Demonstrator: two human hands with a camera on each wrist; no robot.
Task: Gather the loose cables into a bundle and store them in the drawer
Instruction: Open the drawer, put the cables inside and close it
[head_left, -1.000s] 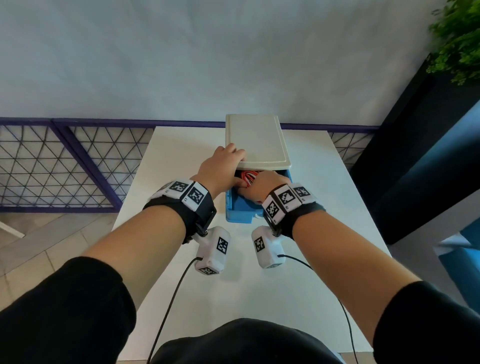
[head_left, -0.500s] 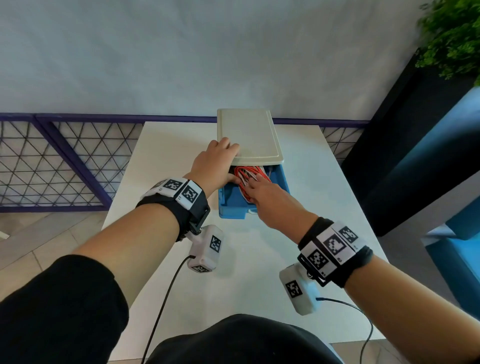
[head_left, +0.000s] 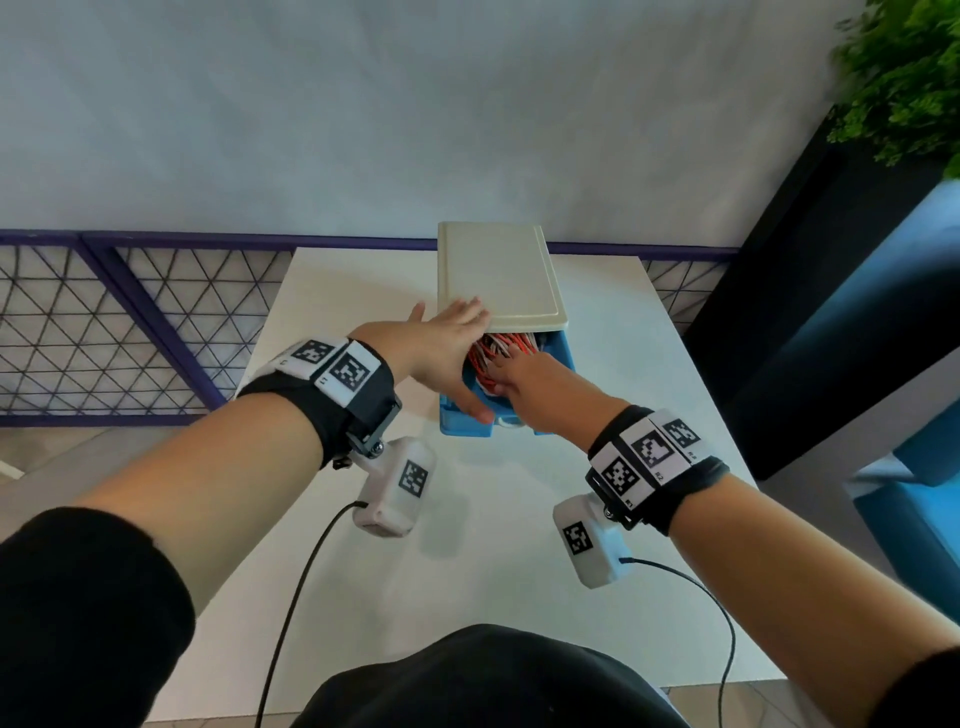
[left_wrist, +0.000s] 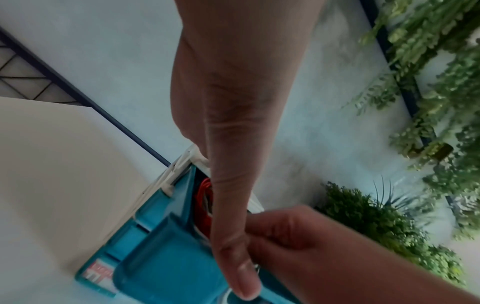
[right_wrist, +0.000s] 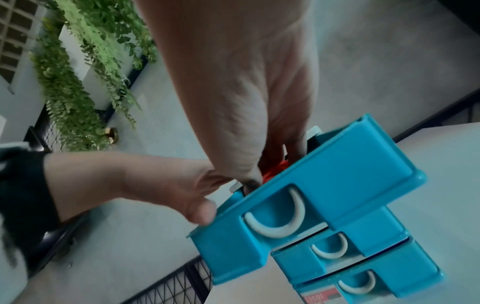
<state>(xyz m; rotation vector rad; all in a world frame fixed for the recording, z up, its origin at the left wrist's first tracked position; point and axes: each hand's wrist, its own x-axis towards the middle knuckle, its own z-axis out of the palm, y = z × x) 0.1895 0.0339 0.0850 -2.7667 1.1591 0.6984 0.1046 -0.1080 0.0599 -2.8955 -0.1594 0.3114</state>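
Stretching across the middle of the head view, both forearms reach over the white table (head_left: 322, 545) toward the small drawer unit (head_left: 498, 275) at its far edge. The left hand (head_left: 441, 353) lies with its fingers straight on the near corner of the unit's cream top, its thumb hooked down over the left wall of the pulled-out top drawer (head_left: 465, 428), so it is released rather than grasping. The right hand (head_left: 540, 382) reaches into that blue drawer from the lower right of the frame, fingers fairly straight and pressing on the red and white cables (head_left: 498, 345) that lie inside; whether any fingertip curls round a strand cannot be told.

Most of the cable bundle is hidden beneath the two hands and the unit's top. In the right wrist view the fingertips vanish behind the drawer front, and only a patch of red shows. Motion blur softens both wrist views.

Two shut drawers sit below the open one, each with a pale curved handle (right_wrist: 330, 250). A red-and-white label (right_wrist: 320, 297) at the unit's base carries letters too blurred to read.
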